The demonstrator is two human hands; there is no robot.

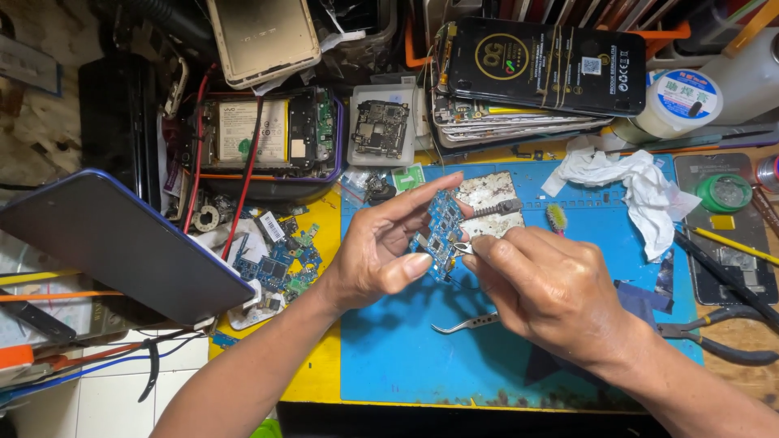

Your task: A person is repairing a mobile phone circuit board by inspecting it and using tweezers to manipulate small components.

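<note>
While left hand [377, 255] fingers grip a blue circuit board [439, 235], right hand [552, 292] fingers pinch its edge; white round-labelled jar [682, 101] behind.

A cluttered yellow workbench [320, 369] stands over a white tiled floor [105, 401].

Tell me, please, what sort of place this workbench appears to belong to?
Most likely a phone repair bench. The left hand holds a small blue circuit board over a blue silicone work mat, an opened phone with exposed battery lies behind, and curved metal tweezers rest on the mat.
</note>
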